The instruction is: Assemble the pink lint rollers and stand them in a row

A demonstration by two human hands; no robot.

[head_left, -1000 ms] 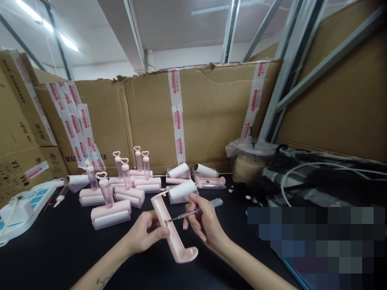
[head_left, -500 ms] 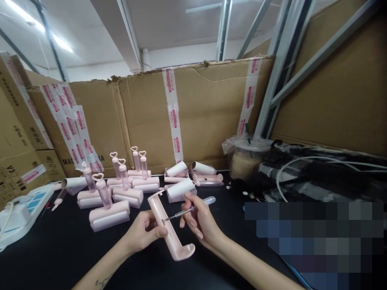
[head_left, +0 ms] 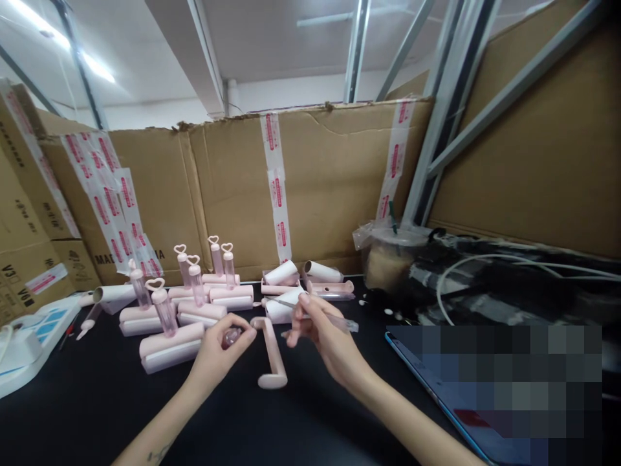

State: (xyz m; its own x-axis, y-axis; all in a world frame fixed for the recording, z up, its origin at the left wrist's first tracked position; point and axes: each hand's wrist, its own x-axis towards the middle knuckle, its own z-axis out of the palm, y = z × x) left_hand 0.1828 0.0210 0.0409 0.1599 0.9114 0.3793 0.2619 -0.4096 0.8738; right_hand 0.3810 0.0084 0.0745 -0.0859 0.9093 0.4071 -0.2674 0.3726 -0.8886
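Note:
My left hand (head_left: 220, 353) is closed around a clear pinkish handle (head_left: 231, 336), whose end shows between thumb and fingers. A pale pink lint-roller frame (head_left: 274, 353) with curled ends lies just right of it, its upper end by my fingertips; I cannot tell if they touch. My right hand (head_left: 323, 330) grips a screwdriver with a clear handle (head_left: 345, 322). Its thin shaft points left, in front of a white roll (head_left: 284, 307), and is clear of the frame.
Several pink lint rollers (head_left: 172, 343) with heart-topped handles stand at left. Behind my right hand lie white rolls (head_left: 323, 270) and another pink frame (head_left: 330, 288). A wrapped drink cup (head_left: 388, 259) stands at the back right, a tablet-like device (head_left: 436, 395) at right, a power strip (head_left: 43, 343) at left. Cardboard (head_left: 233, 188) walls the back.
The pink frame has left my left hand's grip and sits lower and turned. The screwdriver tip has come out of the frame and swung up. My left hand keeps the clear handle.

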